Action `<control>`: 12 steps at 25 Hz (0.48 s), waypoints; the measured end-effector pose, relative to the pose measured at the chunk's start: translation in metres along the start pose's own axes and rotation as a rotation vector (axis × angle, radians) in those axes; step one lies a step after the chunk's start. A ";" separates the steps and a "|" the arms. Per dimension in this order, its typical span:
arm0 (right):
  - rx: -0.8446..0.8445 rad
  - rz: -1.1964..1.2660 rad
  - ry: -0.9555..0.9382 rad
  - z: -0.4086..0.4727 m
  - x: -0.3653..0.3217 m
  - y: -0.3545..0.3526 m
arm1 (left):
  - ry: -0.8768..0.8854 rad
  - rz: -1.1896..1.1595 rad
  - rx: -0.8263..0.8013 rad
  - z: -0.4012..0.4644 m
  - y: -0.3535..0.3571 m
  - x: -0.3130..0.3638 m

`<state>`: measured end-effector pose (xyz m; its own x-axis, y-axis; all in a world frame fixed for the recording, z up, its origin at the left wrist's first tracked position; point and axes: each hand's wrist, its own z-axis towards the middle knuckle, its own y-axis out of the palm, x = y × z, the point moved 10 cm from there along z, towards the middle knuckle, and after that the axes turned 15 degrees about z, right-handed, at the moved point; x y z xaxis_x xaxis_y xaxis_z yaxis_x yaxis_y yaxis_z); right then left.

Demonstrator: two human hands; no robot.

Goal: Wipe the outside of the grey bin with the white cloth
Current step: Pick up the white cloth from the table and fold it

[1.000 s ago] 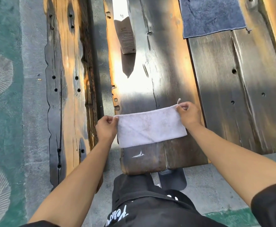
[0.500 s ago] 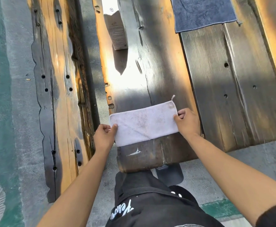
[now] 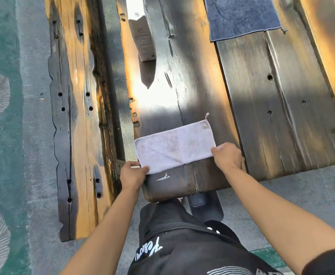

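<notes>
Where the dark, scorched-looking wooden table fills the middle and right of the view, its planks run away from the person, streaked with orange light and dotted with small round holes. A separate weathered bench plank lies alongside on the left, apart from the table across a strip of grey pavement. At the far end a dark blue towel lies flat on the table, and a tall pale carton stands upright to its left, throwing a pointed shadow toward the person. Near the table's close edge lies the white cloth, folded into a flat rectangle, greyish and smudged with dull patches, with a small hanging loop at its far right corner. The left hand pinches the cloth's near left corner between thumb and curled fingers. The right hand grips the near right corner, fingers curled under and knuckles up. The grey bin is not in view.
</notes>
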<state>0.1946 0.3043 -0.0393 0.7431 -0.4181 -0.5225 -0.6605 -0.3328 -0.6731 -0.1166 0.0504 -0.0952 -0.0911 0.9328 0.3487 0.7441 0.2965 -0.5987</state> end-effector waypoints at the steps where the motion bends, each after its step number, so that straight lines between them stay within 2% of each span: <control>1: 0.000 0.030 0.019 -0.002 0.002 -0.003 | -0.025 -0.056 -0.016 -0.002 0.002 -0.002; 5: -0.017 0.141 0.083 -0.010 0.022 -0.009 | -0.047 -0.146 -0.108 -0.014 0.012 -0.012; 9: -0.022 0.393 0.217 -0.020 0.068 -0.012 | -0.040 -0.179 -0.199 -0.031 0.023 -0.020; 12: -0.091 0.677 0.349 -0.035 0.100 -0.003 | -0.012 -0.183 -0.238 -0.044 0.031 -0.022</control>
<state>0.2672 0.2345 -0.0711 0.1058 -0.7932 -0.5997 -0.9770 0.0294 -0.2112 -0.0623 0.0294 -0.0894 -0.2449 0.8711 0.4258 0.8486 0.4049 -0.3404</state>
